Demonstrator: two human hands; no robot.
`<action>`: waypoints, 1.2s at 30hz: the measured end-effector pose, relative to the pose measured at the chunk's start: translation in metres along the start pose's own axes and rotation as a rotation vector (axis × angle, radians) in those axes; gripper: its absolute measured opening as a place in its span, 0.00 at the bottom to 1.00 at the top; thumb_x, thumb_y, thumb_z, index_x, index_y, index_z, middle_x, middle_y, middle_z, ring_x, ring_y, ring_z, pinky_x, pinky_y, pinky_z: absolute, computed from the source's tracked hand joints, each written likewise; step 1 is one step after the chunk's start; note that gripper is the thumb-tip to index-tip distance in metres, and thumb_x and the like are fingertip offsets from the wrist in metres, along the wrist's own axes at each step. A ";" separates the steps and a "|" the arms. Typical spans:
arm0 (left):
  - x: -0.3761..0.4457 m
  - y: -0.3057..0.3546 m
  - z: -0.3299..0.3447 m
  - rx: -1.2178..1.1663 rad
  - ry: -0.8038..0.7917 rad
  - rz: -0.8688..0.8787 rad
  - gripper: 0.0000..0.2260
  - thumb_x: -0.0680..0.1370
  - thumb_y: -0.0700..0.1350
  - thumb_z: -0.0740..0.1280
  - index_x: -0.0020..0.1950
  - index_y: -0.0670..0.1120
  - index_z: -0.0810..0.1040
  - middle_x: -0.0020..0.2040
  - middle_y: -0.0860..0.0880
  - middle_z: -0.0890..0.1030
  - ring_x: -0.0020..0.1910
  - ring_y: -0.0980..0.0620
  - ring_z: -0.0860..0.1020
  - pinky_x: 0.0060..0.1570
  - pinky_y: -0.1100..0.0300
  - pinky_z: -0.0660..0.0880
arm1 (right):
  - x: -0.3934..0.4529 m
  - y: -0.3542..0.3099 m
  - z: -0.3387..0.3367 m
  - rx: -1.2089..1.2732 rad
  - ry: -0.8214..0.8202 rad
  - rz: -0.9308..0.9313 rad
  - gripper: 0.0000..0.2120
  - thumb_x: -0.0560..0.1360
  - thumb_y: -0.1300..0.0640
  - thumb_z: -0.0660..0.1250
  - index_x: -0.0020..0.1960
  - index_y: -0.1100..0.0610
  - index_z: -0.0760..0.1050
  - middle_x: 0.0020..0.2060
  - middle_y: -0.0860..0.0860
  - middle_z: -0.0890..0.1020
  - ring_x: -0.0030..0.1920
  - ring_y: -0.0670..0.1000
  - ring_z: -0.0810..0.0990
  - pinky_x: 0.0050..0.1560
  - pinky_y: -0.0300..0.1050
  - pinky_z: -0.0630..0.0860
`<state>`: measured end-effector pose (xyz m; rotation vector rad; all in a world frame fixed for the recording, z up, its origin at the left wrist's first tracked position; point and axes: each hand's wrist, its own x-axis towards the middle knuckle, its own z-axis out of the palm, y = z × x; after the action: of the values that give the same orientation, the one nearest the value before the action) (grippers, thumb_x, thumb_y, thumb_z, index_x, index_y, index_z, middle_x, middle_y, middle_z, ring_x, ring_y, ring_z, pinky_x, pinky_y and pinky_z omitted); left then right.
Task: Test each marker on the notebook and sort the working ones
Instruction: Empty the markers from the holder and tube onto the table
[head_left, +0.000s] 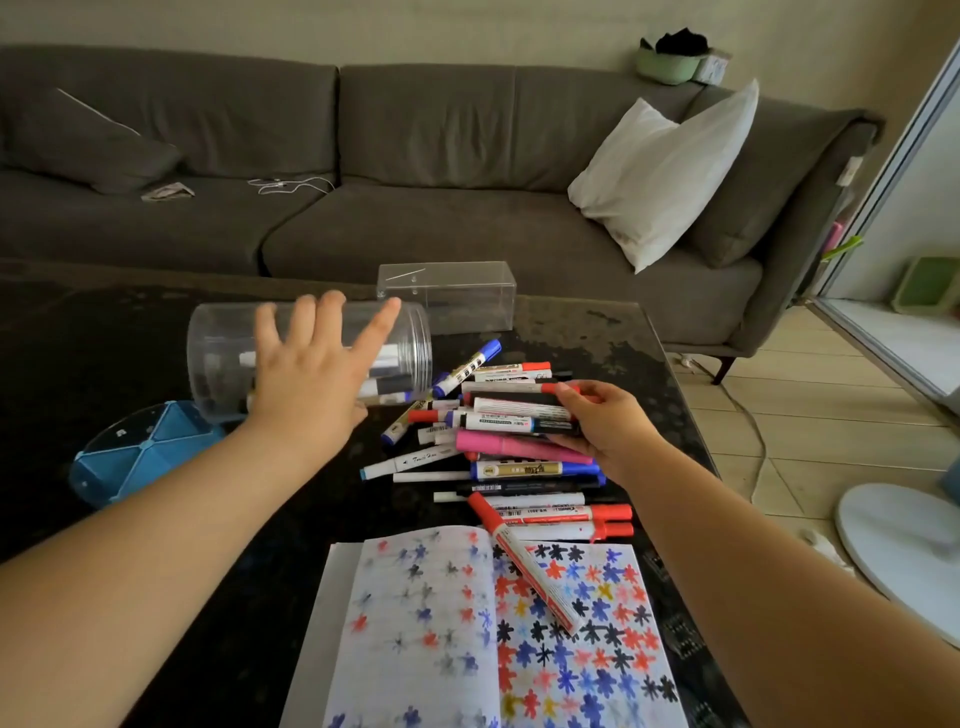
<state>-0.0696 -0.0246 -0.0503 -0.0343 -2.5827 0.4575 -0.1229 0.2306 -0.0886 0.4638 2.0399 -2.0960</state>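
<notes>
A clear plastic jar (223, 353) lies on its side on the dark table with a few markers inside. My left hand (311, 379) rests on the jar with fingers spread and straight. Several markers (498, 457) lie in a heap to the right of the jar's mouth. My right hand (608, 421) grips a bundle of markers (519, 415) at the heap's right side, fingers curled round them. An open notebook (493, 634) covered in red, blue and black star scribbles lies in front. A red-capped marker (524, 561) lies across its right page.
A clear rectangular box (467, 286) stands at the table's far edge. A blue sectioned organizer (130, 457) sits at the left, beside the jar. A grey sofa (415, 156) with a white pillow (665, 171) runs behind the table. A white fan base (898, 525) stands on the floor at right.
</notes>
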 end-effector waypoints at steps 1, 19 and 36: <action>0.004 -0.001 -0.001 -0.007 0.012 -0.009 0.50 0.59 0.52 0.80 0.76 0.52 0.58 0.65 0.37 0.67 0.62 0.38 0.63 0.61 0.39 0.57 | 0.001 0.001 0.001 -0.048 -0.006 -0.018 0.07 0.75 0.55 0.68 0.51 0.56 0.77 0.49 0.55 0.81 0.45 0.53 0.82 0.40 0.47 0.82; -0.013 0.030 0.012 -0.266 0.151 0.091 0.53 0.53 0.59 0.80 0.73 0.51 0.61 0.61 0.39 0.72 0.59 0.41 0.66 0.58 0.41 0.66 | -0.012 0.007 0.015 -0.788 -0.079 -0.328 0.21 0.82 0.51 0.53 0.75 0.49 0.59 0.70 0.52 0.67 0.64 0.54 0.72 0.64 0.49 0.70; -0.020 0.026 0.013 -0.263 0.101 0.069 0.54 0.53 0.58 0.81 0.74 0.53 0.58 0.61 0.39 0.71 0.59 0.41 0.66 0.58 0.40 0.66 | -0.040 -0.006 0.017 -0.700 0.017 -0.113 0.21 0.78 0.65 0.52 0.69 0.55 0.67 0.48 0.55 0.77 0.30 0.47 0.69 0.28 0.39 0.66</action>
<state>-0.0598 -0.0065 -0.0790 -0.2321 -2.5302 0.1334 -0.0894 0.2108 -0.0688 0.2474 2.6541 -1.2753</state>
